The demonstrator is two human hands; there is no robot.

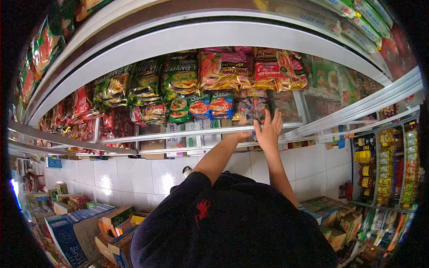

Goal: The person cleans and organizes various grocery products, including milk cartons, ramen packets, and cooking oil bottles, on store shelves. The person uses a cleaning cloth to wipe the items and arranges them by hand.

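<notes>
My right hand (269,126) reaches over the shelf's front rail with its fingers stretched out and apart. Just beyond its thumb is a small clear packet with dark and reddish contents (254,108). On the other side of this packet, my left hand (243,125) is beside the rail; its fingers are mostly hidden. Blue and red noodle packets (221,105) stand to the left of my hands. Behind them sit pink and gold noodle packets (225,69) and red and gold ones (278,67).
A white metal rail (201,132) runs along the shelf front. Dark green noodle packets (180,73) fill the shelf's left part. Cardboard boxes (85,236) stand on the tiled floor (140,172) at lower left. Bottles of yellow oil (386,163) line a rack at right.
</notes>
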